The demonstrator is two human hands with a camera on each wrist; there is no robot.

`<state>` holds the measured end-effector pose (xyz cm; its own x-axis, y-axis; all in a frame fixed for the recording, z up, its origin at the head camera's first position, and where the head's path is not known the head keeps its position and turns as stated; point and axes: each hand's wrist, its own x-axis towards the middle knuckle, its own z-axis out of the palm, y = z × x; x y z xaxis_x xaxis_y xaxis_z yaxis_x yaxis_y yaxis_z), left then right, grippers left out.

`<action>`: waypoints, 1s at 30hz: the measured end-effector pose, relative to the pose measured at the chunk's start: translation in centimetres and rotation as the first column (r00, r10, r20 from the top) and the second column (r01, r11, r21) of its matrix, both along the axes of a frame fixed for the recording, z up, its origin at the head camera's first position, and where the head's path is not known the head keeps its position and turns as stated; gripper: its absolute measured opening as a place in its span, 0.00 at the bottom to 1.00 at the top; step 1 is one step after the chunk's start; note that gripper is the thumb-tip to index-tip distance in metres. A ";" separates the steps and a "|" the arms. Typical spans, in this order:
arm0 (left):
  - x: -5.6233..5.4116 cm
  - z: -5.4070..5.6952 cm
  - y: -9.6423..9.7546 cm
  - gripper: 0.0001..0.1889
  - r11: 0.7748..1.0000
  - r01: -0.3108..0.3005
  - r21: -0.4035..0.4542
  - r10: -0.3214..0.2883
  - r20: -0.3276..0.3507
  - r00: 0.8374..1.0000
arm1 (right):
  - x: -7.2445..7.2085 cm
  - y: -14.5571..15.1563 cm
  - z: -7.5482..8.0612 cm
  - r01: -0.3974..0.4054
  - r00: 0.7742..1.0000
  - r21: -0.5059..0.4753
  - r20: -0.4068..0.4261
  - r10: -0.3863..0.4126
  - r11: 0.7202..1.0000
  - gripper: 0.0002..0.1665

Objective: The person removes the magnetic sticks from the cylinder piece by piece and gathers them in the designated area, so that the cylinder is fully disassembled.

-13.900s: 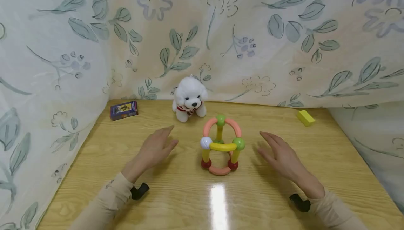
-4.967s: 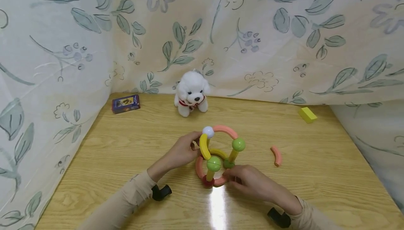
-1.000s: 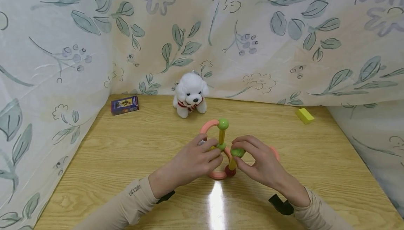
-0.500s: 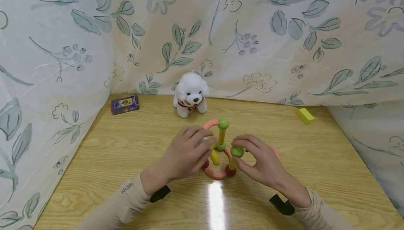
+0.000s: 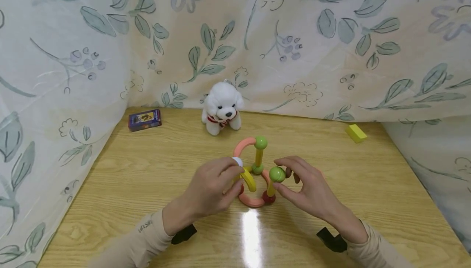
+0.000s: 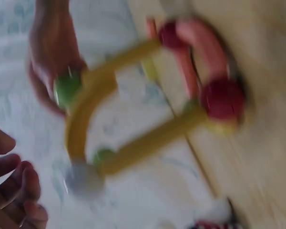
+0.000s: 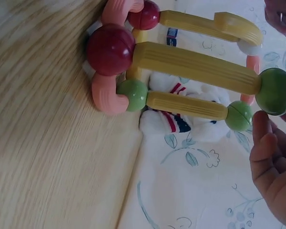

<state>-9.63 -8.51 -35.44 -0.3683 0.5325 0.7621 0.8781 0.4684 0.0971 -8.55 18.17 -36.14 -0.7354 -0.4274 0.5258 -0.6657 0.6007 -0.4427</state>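
Observation:
A toy frame of ribbed rods and coloured balls [image 5: 259, 157] stands upright on the table. One curved yellow rod [image 5: 248, 179] is joined to the white ball [image 5: 237, 161] and its other end juts out free. My left hand [image 5: 209, 186] is beside that corner, fingers loosely bent; the left wrist view shows them apart from the frame. My right hand [image 5: 309, 188] has thumb and fingers around the green ball [image 5: 277, 174] on the right-hand yellow post, with a fingertip against it in the right wrist view. The left wrist view is blurred.
A white plush dog [image 5: 222, 106] sits behind the frame. At the back left lies a small purple box [image 5: 145, 120], at the back right a yellow block [image 5: 356, 133]. A floral cloth [image 5: 257, 55] hangs along the table's far edge.
Over the last second my left hand has drawn back from the curved yellow rod. Earlier, a pink curved rod came off onto the table; my right hand now hides it in the head view.

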 end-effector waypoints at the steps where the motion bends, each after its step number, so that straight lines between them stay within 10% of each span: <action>1: 0.4 -0.2 0.5 0.05 1.000 0.019 -0.021 -0.019 -0.024 1.000 | 0.0 0.0 0.0 0.006 1.000 0.001 0.014 -0.006 1.000 0.30; 8: 1.0 -0.9 1.5 0.04 0.998 0.021 -0.061 -0.025 -0.052 0.998 | 0.0 -0.3 0.2 0.045 0.960 -0.030 0.277 -0.035 0.999 0.31; 14: -0.5 0.3 -0.7 0.09 0.993 -0.093 0.074 0.085 0.104 0.991 | 0.0 0.1 0.2 0.093 0.785 -0.170 0.618 0.033 0.981 0.32; 19: -1.3 0.2 -1.6 0.16 0.984 -0.145 0.100 0.095 0.395 0.914 | 0.0 0.2 0.3 0.118 0.688 -0.247 0.719 0.101 0.962 0.29; 23: -1.5 -0.2 -1.5 0.13 0.985 -0.120 0.124 0.033 0.548 0.836 | 0.0 0.2 0.3 0.119 0.673 -0.289 0.727 0.137 0.950 0.29; 30: -1.6 -0.4 -1.2 0.09 0.985 -0.110 0.131 0.017 0.568 0.823 | 0.1 0.2 0.0 0.074 0.739 -0.302 0.657 0.151 0.950 0.27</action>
